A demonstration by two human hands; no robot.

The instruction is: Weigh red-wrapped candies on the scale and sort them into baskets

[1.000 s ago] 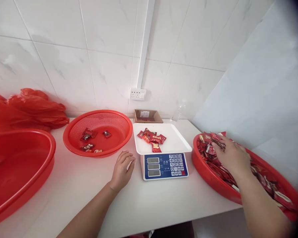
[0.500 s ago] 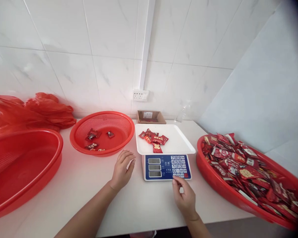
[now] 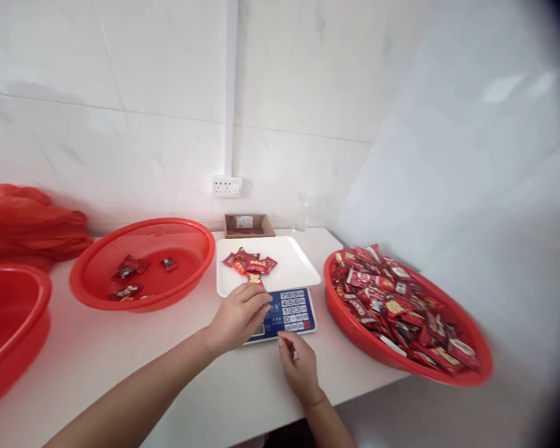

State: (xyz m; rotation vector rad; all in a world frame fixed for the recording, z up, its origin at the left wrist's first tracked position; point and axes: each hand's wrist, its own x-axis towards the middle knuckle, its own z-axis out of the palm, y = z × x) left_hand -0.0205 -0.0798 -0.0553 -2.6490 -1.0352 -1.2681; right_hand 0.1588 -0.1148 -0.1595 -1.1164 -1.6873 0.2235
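Note:
A scale [image 3: 298, 310] with a blue keypad carries a white tray [image 3: 294, 264], on which several red candy packets [image 3: 256, 264] lie. Over the left part of the scale, covering some of its displays, is my left hand [image 3: 240, 316], its fingers bent and close together; whether anything is between them is hidden. My right hand [image 3: 299, 366] is at the scale's front edge, thumb and finger curled together, with a small pale spot between them that I cannot make out.
At the right stands a red basket [image 3: 368, 348] heaped with packets. A red basket [image 3: 193, 270] at the left holds several packets. Beyond are another red basket [image 3: 9, 311], red plastic bags [image 3: 32, 224], a cardboard box [image 3: 249, 233] and a clear container [image 3: 302, 216].
The view has turned to the right, so things appear further left. My left hand has moved right, from beside the scale to over its displays. My right hand stays near the scale's front edge.

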